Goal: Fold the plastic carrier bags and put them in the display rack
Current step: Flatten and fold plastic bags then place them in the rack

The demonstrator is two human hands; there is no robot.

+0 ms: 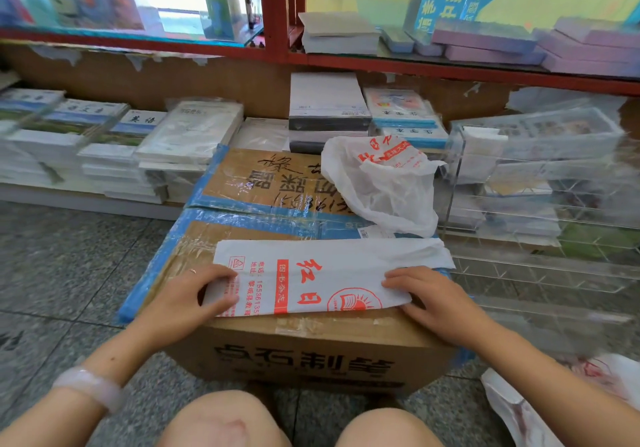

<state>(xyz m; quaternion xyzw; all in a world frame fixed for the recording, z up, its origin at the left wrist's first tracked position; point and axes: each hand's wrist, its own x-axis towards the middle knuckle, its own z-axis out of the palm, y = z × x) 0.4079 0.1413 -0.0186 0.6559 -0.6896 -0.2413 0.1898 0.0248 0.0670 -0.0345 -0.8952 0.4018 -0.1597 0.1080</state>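
Observation:
A white plastic carrier bag with red print (322, 275) lies flattened into a long strip on top of a taped cardboard box (277, 187). My left hand (194, 294) grips its left end, thumb under the edge and fingers over it. My right hand (433, 294) presses flat on the bag's right part. A second, crumpled white carrier bag (384, 183) sits at the box's far right corner. The clear acrylic display rack (540, 183) stands to the right of the box, with folded white bags (481, 148) in its upper compartment.
Stacks of books and notebooks (121, 148) line a low shelf behind the box, under a red-framed glass cabinet (277, 31). More white bags (554, 398) lie on the speckled floor at the lower right. My knees are below the box.

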